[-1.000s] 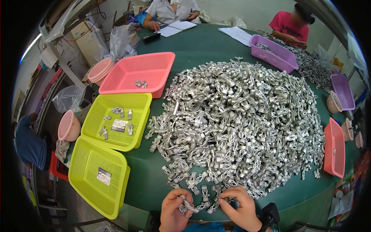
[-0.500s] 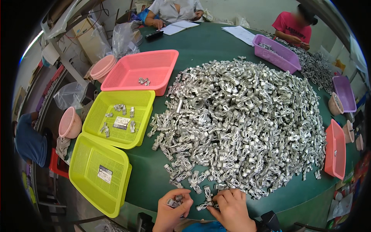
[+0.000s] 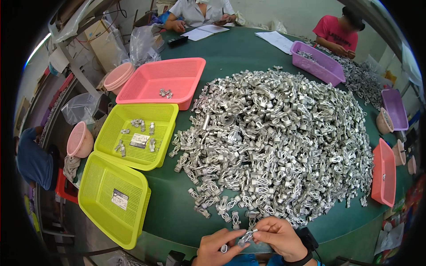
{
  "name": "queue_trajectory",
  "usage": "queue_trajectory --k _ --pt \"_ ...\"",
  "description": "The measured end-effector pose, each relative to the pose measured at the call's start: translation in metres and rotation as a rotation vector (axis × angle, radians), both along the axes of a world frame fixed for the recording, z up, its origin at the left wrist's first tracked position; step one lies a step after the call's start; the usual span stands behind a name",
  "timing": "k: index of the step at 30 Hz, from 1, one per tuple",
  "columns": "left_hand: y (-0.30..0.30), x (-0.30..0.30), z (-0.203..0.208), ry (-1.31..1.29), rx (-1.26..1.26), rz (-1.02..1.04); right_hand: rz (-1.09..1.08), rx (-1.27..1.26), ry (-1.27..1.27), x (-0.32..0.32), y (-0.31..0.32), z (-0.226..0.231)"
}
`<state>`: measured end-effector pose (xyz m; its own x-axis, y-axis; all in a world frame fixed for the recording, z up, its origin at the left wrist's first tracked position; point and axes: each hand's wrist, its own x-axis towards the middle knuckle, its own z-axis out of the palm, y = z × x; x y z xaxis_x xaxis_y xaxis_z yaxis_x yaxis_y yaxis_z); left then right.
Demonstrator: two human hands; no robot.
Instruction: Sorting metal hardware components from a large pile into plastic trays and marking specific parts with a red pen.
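At the table's near edge my left hand (image 3: pixel 217 249) is closed around a small silver metal part (image 3: pixel 224 248), which shows between its fingers. My right hand (image 3: pixel 279 238) pinches another looped silver metal part (image 3: pixel 245 239) with ribbed end, and the left fingertips touch that part too. Just beyond the hands, a few loose parts (image 3: pixel 235 219) of the same kind lie on the green table. They lie at the near side of a large heap of silver metal parts (image 3: pixel 284 146).
To the left stand two yellow-green baskets (image 3: pixel 144 208) (image 3: pixel 171 128) and a pink basket (image 3: pixel 195 75), two of them holding a few parts. A purple basket (image 3: pixel 319 68) stands far right, a red-pink one (image 3: pixel 384 173) at right. Two people sit across the green table (image 3: pixel 235 48).
My hands have come together nearer the table's edge. The right hand has lifted a metal part off the table and brought it to the left hand's fingertips.
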<state>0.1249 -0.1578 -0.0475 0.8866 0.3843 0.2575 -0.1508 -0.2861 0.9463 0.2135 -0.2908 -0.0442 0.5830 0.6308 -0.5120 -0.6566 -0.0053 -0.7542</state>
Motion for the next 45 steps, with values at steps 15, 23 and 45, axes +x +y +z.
queue_trajectory --k 15,23,45 --pt "-0.007 0.004 0.010 0.135 -0.099 0.070 -0.126 0.173 -0.088 -0.012 0.003 0.009" --pt "-0.007 0.003 0.005 0.202 -0.268 0.009 -0.107 0.182 -0.288 -0.015 0.000 0.015" --pt "-0.009 -0.002 0.002 0.190 -0.418 0.043 -0.101 0.154 -0.263 -0.015 -0.001 0.013"
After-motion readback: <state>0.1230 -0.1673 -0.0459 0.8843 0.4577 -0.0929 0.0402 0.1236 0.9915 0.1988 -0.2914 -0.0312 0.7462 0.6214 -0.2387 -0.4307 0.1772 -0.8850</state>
